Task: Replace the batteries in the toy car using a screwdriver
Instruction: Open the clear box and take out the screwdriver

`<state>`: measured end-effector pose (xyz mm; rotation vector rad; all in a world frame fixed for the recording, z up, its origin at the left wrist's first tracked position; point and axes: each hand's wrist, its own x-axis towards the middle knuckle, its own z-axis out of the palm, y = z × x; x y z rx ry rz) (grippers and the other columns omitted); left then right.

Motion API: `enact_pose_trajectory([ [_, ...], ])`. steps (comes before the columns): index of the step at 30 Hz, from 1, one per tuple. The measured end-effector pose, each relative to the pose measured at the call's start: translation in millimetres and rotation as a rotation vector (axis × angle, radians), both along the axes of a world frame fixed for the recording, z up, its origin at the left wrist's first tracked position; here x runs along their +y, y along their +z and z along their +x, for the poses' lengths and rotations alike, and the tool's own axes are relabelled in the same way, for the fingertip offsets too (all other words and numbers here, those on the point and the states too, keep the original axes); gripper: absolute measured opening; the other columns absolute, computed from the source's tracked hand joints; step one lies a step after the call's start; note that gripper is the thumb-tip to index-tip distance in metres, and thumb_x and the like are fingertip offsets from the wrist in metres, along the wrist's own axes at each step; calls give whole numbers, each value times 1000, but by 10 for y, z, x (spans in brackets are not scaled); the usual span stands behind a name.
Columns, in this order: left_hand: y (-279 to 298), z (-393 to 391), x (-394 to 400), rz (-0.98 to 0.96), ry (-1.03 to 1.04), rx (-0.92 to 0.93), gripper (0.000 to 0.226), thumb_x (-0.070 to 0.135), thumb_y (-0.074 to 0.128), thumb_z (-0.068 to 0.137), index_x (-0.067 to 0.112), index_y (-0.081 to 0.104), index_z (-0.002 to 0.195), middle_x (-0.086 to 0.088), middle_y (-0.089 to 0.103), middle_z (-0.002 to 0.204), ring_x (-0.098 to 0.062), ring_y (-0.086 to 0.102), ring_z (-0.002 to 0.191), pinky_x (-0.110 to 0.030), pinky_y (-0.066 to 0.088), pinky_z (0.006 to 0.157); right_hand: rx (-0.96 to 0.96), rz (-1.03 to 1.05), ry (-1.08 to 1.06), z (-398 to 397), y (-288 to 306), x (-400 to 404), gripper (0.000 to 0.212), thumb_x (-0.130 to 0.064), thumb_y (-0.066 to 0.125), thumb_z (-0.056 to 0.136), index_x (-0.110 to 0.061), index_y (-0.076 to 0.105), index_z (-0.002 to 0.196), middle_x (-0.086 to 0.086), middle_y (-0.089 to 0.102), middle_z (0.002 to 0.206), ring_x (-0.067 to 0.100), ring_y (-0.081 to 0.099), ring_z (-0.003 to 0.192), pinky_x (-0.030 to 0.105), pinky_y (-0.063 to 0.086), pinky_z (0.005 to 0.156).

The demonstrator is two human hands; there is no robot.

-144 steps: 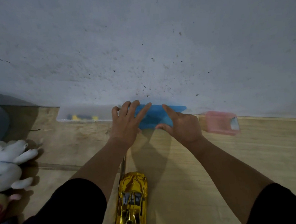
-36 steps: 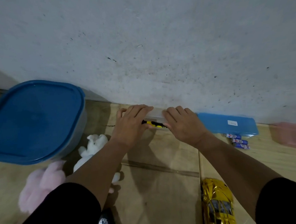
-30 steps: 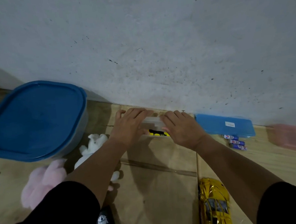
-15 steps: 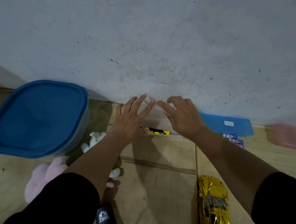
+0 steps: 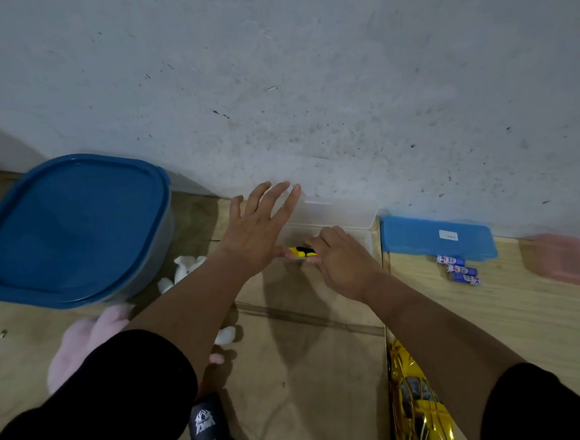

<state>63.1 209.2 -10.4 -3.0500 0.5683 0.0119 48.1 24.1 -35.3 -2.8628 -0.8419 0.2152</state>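
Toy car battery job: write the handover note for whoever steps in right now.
Left hand: open, fingers spread against the raised lid of the clear box.
Right hand: gripping the yellow-black screwdriver at the box.
Three batteries lie beside the blue case; the gold toy car sits on the floor, untouched.
Done: box opened.
Left: unscrew the car, swap batteries, close it.

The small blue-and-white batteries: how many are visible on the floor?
3: the small blue-and-white batteries lie side by side on the wooden floor, before the flat blue plastic case. Others may be hidden.
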Motion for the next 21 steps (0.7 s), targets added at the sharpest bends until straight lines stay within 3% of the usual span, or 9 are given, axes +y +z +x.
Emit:
enact_pose_trajectory([
  [4, -50, -9, 17, -15, -14, -52, 115, 61, 72, 61, 22, 4, 145, -5, 29, 153, -30, 30, 138, -55, 35, 98, 34, -1, -19, 3, 31, 33, 39, -33, 39, 99, -12, 45, 131, 10, 48, 120, 22, 45, 107, 31, 39, 85],
  [11, 35, 24, -13, 43, -29, 55, 110, 63, 54, 78, 12, -13, 148, -5, -18, 157, -27, -11, 145, -54, 13, 112, -9, -134, -32, 2, 86, -11, 44, -43, 31, 99, -12, 45, 128, 9, 50, 116, 24, 50, 103, 34, 40, 81],
  [16, -10, 12, 11, 103, -64, -5, 108, 64, 62, 71, -1, 20, 146, -17, 9, 157, -34, 13, 144, -60, 30, 103, 4, -137, -73, -38, 100, 9, 45, -42, 31, 99, -13, 44, 130, 9, 50, 117, 25, 50, 104, 37, 41, 83],
  [19, -7, -9, 12, 55, -78, 75, 104, 63, 50, 79, 2, 3, 149, -13, -9, 158, -31, -5, 145, -59, 19, 109, -54, -145, -67, -62, 142, -4, 42, -39, 34, 99, -10, 48, 125, 12, 52, 113, 29, 52, 101, 38, 38, 78],
  [21, 35, -37, 16, 11, -66, 64, 103, 66, 43, 79, 3, 2, 149, -11, -10, 158, -30, -6, 146, -60, 18, 109, -101, -102, -92, -89, 198, -15, 37, -35, 42, 98, -7, 54, 118, 15, 55, 105, 33, 55, 92, 39, 38, 70],
])
